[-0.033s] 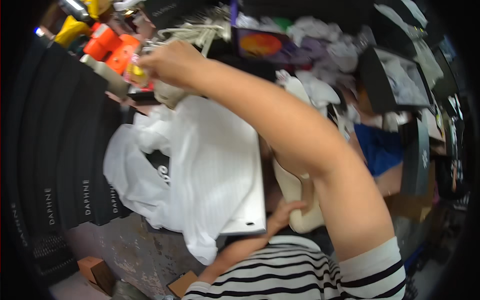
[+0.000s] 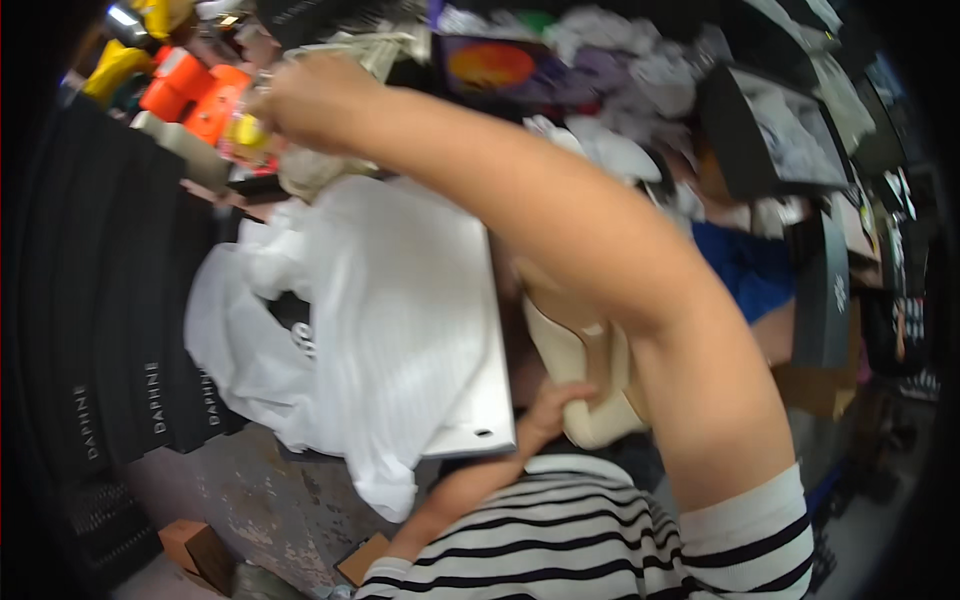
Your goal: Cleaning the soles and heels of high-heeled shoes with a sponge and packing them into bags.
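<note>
My left hand (image 2: pixel 560 408) is closed on a beige shoe (image 2: pixel 598 410), its thumb over the edge. A second beige shape (image 2: pixel 550 315), apparently the pair's other shoe, lies against it, partly hidden by my right arm. That arm crosses the view to the far left, where my right hand (image 2: pixel 310 103) is at a cluster of small items. Blur hides its fingers. Close by are an orange tape dispenser (image 2: pixel 212 108) and a yellow item (image 2: pixel 247 132). A white shoe box (image 2: pixel 495 410), draped with white tissue paper (image 2: pixel 375 290), lies left of the shoe.
Black shoe boxes (image 2: pixel 120 290) are stacked along the left. At the back stands a purple box (image 2: pixel 490 68) beside crumpled paper (image 2: pixel 640 65). An open dark box (image 2: pixel 775 130) holds white tissue at the right, above a blue cloth (image 2: pixel 745 270). Cardboard boxes (image 2: pixel 195 552) sit on the floor.
The surroundings have shifted slightly left and up in the view. My left hand keeps its hold on the shoe, and a bit more of the shoe shows beside my right arm.
</note>
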Demonstrator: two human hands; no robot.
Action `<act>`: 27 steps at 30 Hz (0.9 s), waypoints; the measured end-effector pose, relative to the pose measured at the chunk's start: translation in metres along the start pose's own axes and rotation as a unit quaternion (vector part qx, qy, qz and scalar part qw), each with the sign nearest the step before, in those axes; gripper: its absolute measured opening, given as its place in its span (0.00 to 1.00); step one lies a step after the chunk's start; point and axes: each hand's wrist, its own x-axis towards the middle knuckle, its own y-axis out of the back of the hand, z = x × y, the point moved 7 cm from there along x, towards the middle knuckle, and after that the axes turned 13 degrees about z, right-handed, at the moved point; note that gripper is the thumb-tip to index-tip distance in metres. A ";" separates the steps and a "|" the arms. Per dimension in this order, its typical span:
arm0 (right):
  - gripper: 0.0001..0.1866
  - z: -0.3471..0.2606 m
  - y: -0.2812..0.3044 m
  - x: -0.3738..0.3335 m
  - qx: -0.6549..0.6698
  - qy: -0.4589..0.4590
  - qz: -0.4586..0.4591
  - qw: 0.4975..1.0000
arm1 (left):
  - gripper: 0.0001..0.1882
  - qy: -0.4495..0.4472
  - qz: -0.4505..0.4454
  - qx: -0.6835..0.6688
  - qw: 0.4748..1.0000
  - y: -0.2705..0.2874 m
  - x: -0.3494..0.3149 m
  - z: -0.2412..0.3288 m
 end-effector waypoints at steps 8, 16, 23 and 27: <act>0.15 0.026 0.294 -0.225 0.216 -0.405 0.309 0.833 | 0.20 -0.002 -0.045 -0.107 0.993 -0.004 0.000 0.014; 0.29 -0.062 0.299 -0.405 0.033 -0.438 -0.024 0.898 | 0.31 -0.057 -0.068 -0.040 0.995 -0.011 -0.009 0.020; 0.27 -0.048 0.272 -0.379 0.018 -0.286 -0.154 0.946 | 0.23 -0.111 0.015 0.003 0.994 -0.004 -0.011 0.023; 0.26 -0.055 0.285 -0.373 0.004 -0.202 -0.287 0.936 | 0.33 -0.102 0.077 0.032 0.991 -0.002 -0.016 0.021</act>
